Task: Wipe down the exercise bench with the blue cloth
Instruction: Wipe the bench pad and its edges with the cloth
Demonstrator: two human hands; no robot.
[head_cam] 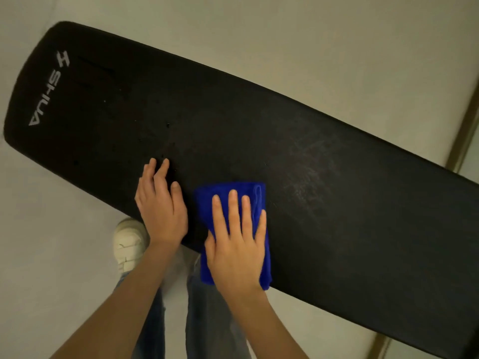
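A long black padded exercise bench (259,141) runs from upper left to lower right, with white lettering at its left end. A folded blue cloth (207,203) lies on the bench's near edge. My right hand (237,244) lies flat on top of the cloth, fingers spread, pressing it against the pad. My left hand (160,206) rests flat on the bare pad just left of the cloth, holding nothing. Pale smear marks show on the pad to the right of the cloth.
Light grey floor surrounds the bench. My legs in blue jeans (207,320) and a white shoe (128,242) stand at the bench's near side. A brass-coloured floor strip (464,136) runs along the right.
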